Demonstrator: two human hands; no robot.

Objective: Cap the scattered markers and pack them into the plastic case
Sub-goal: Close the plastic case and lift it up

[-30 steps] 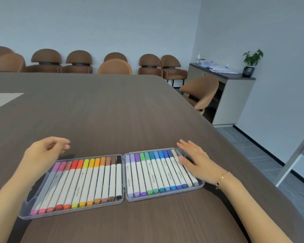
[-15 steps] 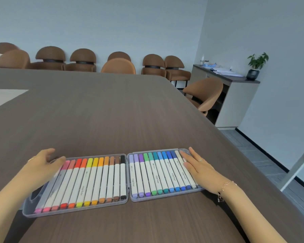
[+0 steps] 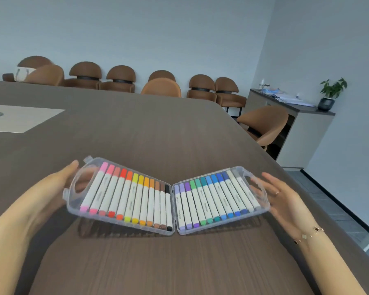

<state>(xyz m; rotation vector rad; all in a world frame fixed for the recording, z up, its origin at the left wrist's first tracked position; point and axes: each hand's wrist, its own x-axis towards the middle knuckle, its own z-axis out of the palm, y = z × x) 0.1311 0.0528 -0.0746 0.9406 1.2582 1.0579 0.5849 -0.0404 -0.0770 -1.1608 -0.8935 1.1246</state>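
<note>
Both halves of the clear plastic case [image 3: 175, 227], flat a moment ago, now tilt up off the dark wooden desk [image 3: 158, 135]; left hand [image 3: 58, 188] and right hand [image 3: 279, 194] fingers grasp its outer edges, capped markers [image 3: 136, 199] packed, closing begins.

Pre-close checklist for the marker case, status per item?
1. All markers capped: ok, coloured caps on both ends.
2. No markers loose on the table: ok, none visible.
3. Markers seated in their rows: ok in the left half; in the right half the outermost grey marker looks slightly askew, cannot tell.
4. Left hand on the left handle end: ok.
5. Right hand on the right handle end: ok.
6. Latch tabs clear: cannot tell.
</note>
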